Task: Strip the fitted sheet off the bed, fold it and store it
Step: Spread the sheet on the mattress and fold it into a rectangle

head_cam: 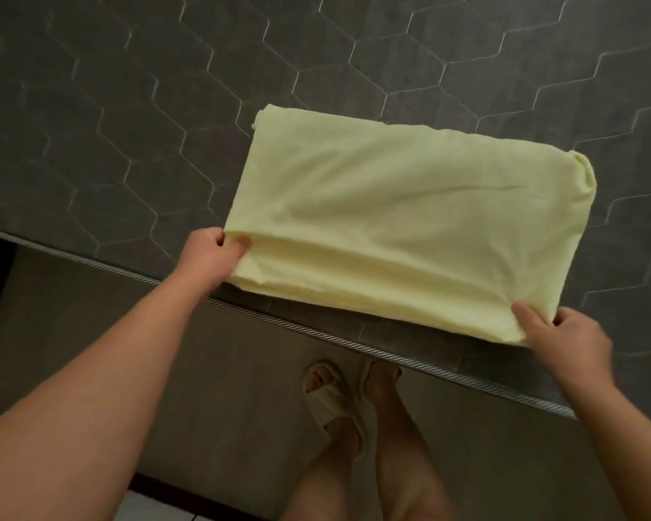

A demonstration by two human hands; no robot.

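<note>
The pale yellow fitted sheet point(403, 216) lies folded into a thick rectangle on the bare grey mattress point(128, 126), close to its near edge. My left hand point(211, 257) pinches the sheet's near left corner, thumb on top. At the near right corner, my right hand point(564, 344) grips the folded layers the same way. A bunched elastic corner sticks out at the sheet's far right end.
The mattress top has a quilted hexagon pattern and a corded rim point(316, 332) running along its near edge. Below the rim is the bed's grey side point(166, 370). My feet in light slippers point(331, 400) stand on the floor against it.
</note>
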